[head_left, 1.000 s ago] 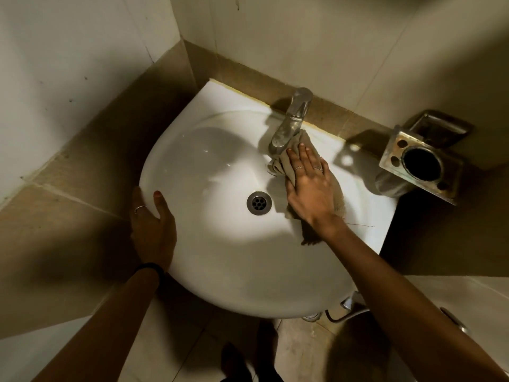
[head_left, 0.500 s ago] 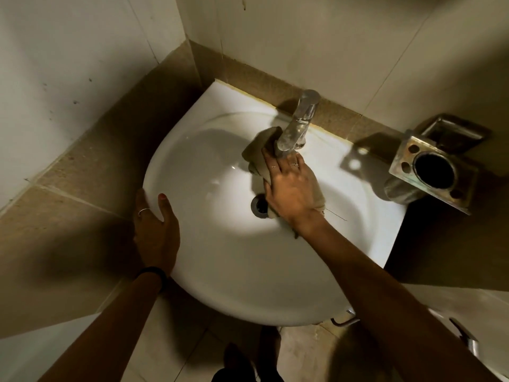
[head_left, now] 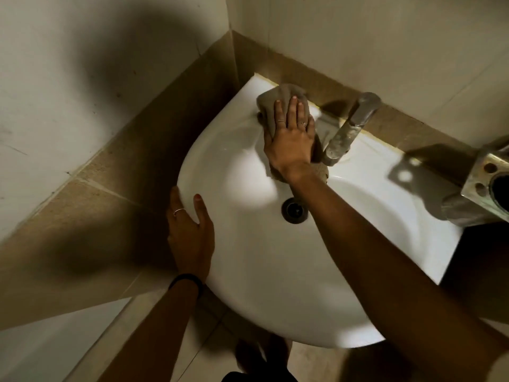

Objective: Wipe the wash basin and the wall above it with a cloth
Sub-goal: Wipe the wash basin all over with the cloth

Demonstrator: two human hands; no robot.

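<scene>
Basin, white glazed ceramic with a rounded front (head_left: 248, 271), fills the corner where two pale walls meet, and the crumpled grey-brown cloth (head_left: 278, 102) now lies on its back rim at the far left corner, touching the tan tile strip along the wall. Half a second ago the same cloth was in front of the spout, just above the dark round drain (head_left: 294, 210); a second ago it sat to the right of the spout. So the wipe has swept right to left round the dull metal tap (head_left: 347, 128) and climbed from the bowl onto the ledge.

The right hand (head_left: 289, 139) presses the cloth flat, its fingers stretched out and close together over it rather than curled round it. The left hand (head_left: 190, 232) has not shifted: its thumb lies on top of the left rim, and its fingers wrap loosely over the outer edge, bracing.

By my reading the tap side and the back ledge are covered, while the wide front of the bowl and the pale tiled wall above (head_left: 358, 37) are yet to be wiped. A square metal holder (head_left: 482, 186) hangs at the right edge, well apart from the cloth.
</scene>
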